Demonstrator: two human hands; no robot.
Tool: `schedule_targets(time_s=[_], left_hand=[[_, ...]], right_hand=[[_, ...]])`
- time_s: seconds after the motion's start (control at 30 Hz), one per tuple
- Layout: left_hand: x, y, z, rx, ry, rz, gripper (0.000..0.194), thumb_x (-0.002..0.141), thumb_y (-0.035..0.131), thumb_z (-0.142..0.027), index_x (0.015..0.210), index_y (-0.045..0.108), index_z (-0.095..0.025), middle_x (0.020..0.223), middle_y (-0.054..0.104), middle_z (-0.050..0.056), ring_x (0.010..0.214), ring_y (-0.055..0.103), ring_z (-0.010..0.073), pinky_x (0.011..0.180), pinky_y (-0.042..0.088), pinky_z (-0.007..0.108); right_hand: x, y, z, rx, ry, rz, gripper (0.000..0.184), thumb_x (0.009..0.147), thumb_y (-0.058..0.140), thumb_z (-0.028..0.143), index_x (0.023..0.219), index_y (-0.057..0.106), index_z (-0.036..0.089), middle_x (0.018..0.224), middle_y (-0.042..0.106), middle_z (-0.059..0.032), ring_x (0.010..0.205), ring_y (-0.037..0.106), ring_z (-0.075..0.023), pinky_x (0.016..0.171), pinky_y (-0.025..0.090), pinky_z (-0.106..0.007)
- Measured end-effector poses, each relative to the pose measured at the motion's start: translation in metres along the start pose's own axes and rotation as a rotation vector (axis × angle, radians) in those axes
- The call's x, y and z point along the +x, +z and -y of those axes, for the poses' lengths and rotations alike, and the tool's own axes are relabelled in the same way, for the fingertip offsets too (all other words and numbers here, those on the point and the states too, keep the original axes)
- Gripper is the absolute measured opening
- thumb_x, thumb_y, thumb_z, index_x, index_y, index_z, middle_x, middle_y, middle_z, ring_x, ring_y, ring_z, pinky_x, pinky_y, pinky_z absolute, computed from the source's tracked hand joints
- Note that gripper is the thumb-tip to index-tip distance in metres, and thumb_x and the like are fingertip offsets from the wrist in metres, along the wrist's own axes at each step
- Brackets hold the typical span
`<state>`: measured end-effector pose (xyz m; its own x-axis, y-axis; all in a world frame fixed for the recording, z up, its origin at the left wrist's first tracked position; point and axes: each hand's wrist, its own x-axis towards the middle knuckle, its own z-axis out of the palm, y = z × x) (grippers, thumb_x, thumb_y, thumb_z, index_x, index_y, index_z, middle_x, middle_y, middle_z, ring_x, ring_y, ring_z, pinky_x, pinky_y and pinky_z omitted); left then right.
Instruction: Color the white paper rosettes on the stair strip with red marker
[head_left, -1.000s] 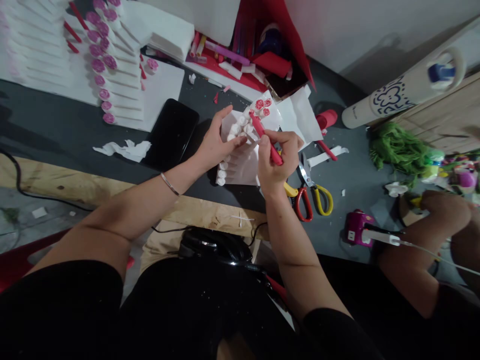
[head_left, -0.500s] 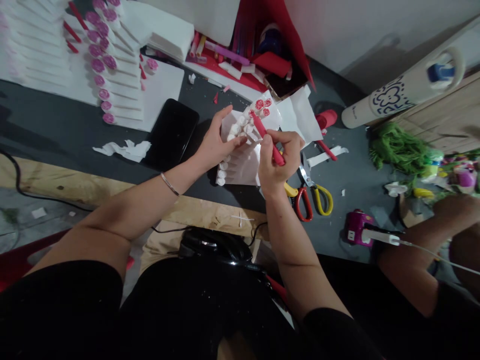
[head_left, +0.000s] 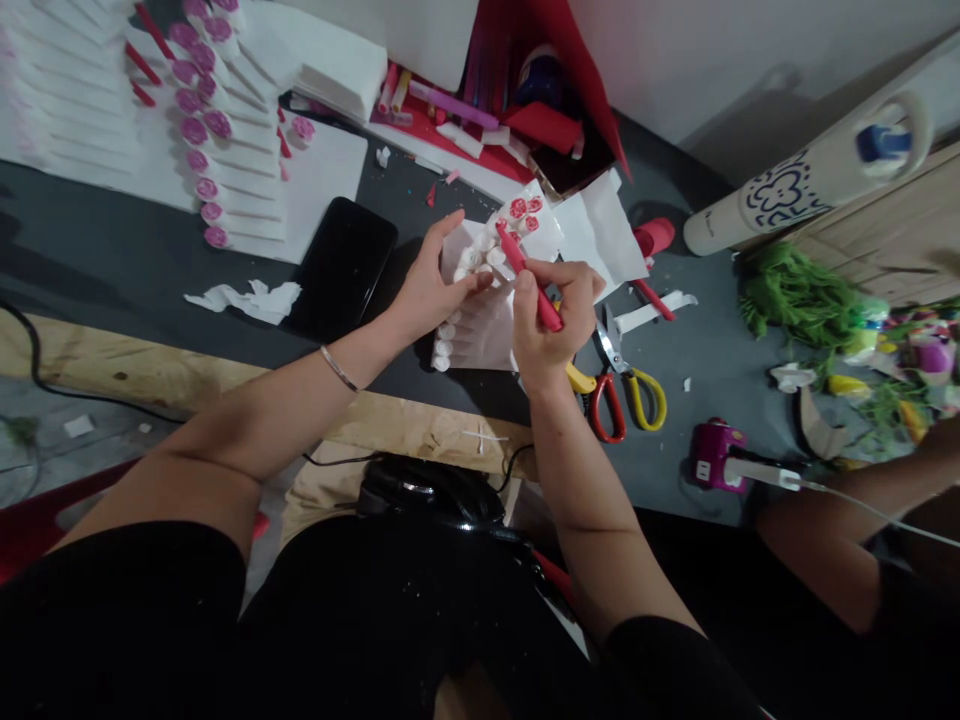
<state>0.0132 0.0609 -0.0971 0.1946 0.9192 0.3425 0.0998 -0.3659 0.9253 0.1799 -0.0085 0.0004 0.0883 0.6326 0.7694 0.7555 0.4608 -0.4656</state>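
Observation:
My right hand is closed round a red marker pen, its tip at a small white paper roll in a cluster. Beside it, my left hand rests against the white rolls, its thumb and index finger spread apart; its other fingers are partly hidden. The rolls lie on a white sheet, their ends facing up and left. Several roll ends at the top of the cluster show red swirls. Below and right of my right hand lie scissors with red and yellow handles.
A black phone lies left of my hands. Further left, rolls with purple ends line a white sheet. Behind stands a red box of markers. To the right are a white bottle, greenery, a purple plug adapter and another person's arm.
My right hand and the red marker have shifted slightly left. My left hand stays about where it was. The other person's hand at the right has moved further right and down.

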Motion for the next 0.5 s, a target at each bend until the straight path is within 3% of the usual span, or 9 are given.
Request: schedule_targets(time_s=[0.13, 0.33, 0.5], left_hand=[[0.000, -0.001, -0.004, -0.065, -0.066, 0.031, 0.107, 0.077, 0.076, -0.089, 0.160, 0.041, -0.031, 0.175, 0.043, 0.014, 0.161, 0.045, 0.0395, 0.133, 0.041, 0.056], [-0.001, -0.003, -0.011, -0.056, -0.088, 0.047, 0.105, 0.081, 0.077, -0.085, 0.162, 0.040, -0.031, 0.173, 0.045, 0.014, 0.158, 0.048, 0.0395, 0.132, 0.042, 0.057], [0.000, -0.003, -0.010, -0.016, -0.055, 0.019, 0.103, 0.080, 0.077, -0.085, 0.161, 0.044, -0.030, 0.170, 0.050, 0.015, 0.156, 0.051, 0.0386, 0.130, 0.044, 0.056]], right_hand=[[-0.001, -0.002, -0.001, 0.030, 0.069, 0.067, 0.030, 0.109, 0.051, 0.048, 0.095, 0.066, 0.026, 0.082, 0.066, 0.0018, 0.079, 0.066, -0.0161, 0.091, 0.048, -0.045], [-0.001, -0.001, -0.002, 0.025, -0.038, -0.072, 0.021, 0.108, 0.057, 0.042, 0.096, 0.067, 0.027, 0.081, 0.070, 0.0023, 0.073, 0.063, -0.0154, 0.085, 0.048, -0.043], [-0.002, -0.002, -0.001, 0.047, 0.008, -0.022, 0.020, 0.107, 0.056, 0.040, 0.097, 0.067, 0.026, 0.085, 0.069, 0.0024, 0.078, 0.064, -0.0153, 0.090, 0.047, -0.043]])
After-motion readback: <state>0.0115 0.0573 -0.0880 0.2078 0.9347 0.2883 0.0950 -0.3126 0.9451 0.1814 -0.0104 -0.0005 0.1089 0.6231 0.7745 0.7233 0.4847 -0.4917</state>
